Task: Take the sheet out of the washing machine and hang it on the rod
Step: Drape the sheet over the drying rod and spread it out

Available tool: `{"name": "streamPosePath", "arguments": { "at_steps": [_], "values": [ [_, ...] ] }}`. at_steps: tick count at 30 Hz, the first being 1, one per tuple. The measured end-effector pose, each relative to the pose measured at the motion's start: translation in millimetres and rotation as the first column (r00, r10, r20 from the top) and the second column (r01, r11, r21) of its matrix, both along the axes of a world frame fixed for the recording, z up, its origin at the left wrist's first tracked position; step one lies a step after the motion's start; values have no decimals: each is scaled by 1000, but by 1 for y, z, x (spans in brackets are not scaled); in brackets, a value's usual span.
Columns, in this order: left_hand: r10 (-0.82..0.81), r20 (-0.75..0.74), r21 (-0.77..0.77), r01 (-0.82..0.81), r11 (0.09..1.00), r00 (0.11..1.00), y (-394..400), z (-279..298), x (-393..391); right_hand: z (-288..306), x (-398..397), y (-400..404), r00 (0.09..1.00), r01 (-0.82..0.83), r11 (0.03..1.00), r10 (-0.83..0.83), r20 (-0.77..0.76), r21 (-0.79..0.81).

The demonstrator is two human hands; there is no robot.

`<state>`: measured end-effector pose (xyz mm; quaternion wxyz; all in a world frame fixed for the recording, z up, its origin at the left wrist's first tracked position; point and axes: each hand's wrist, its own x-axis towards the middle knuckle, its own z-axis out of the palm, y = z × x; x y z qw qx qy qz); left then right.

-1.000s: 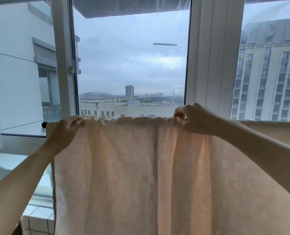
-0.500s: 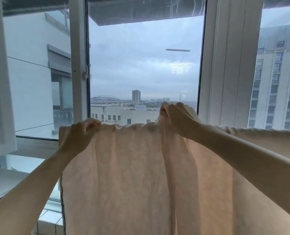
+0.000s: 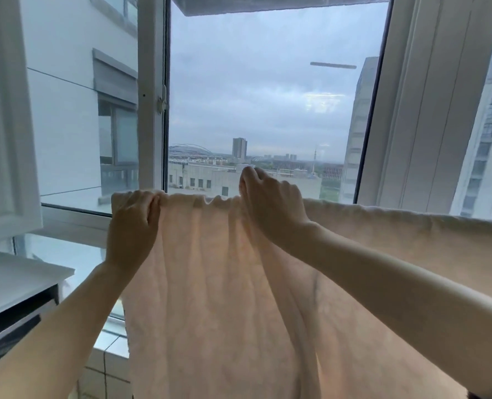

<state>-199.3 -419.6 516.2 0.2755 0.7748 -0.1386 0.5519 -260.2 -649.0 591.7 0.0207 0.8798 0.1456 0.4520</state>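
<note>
A pale peach sheet [image 3: 210, 298] hangs over a horizontal rod in front of the window; the cloth covers the rod, so the rod itself is hidden. My left hand [image 3: 132, 226] grips the sheet's top fold near its left end. A short way to the right, my right hand [image 3: 270, 203] pinches the bunched top fold. Between the two hands the top edge is gathered in small pleats. To the right the sheet stretches smoother along the rod to the frame edge.
A white window frame [image 3: 151, 110] and glass stand right behind the sheet. An open white sash [image 3: 6, 125] hangs at the left. A white appliance top [image 3: 14, 280] sits at lower left, and a tiled sill [image 3: 106, 361] lies below the window.
My right hand has slid left along the top fold toward my left hand, bunching the cloth between them. The rod's dark left end no longer shows. The camera has turned left.
</note>
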Motion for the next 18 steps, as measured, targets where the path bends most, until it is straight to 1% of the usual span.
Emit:
{"name": "streamPosePath", "arguments": {
  "at_steps": [1, 2, 4, 6, 8, 10, 12, 14, 16, 17, 18],
  "values": [
    [-9, -18, 6, 9, 1000, 1000, -2, -3, 0, -3, -3, -5, 999, 32, 999, -31, 32, -16],
    [-11, -33, 20, 11, 1000, 999, -3, -6, 1, -3, -6, -12, 998, 54, 998, -54, 33, -11],
    [-13, -66, 38, 15, 999, 998, -7, -12, 1, 0, -15, -31, 997, 74, 997, -74, -20, -1],
    [-16, -77, 1, 16, 1000, 997, -11, -20, -5, -4, -27, -50, 995, 88, 995, -90, -30, -48],
    [-3, -80, -82, -3, 997, 997, -18, -30, -16, -17, -39, -66, 992, 123, 976, -124, 2, -178],
    [-2, -157, -236, -36, 971, 988, -28, -43, -25, -33, -50, -80, 987, 156, 953, -158, 12, -258],
    [-102, -246, -398, -4, 917, 964, -46, -56, -41, -49, -62, -90, 990, 144, 950, -140, 32, -277],
    [-271, -323, -497, 81, 864, 907, -70, -65, -60, -72, -73, -94, 991, 131, 947, -127, 35, -295],
    [-424, -457, -551, 126, 825, 782, -96, -72, -79, -98, -88, -96, 994, 109, 952, -114, 0, -285],
    [-465, -510, -562, 129, 817, 723, -107, -77, -86, -110, -96, -96, 992, 106, 958, -119, -32, -265],
    [-477, -553, -558, 121, 821, 683, -116, -81, -90, -119, -103, -96, 989, 117, 960, -136, -62, -253]
  ]
}}
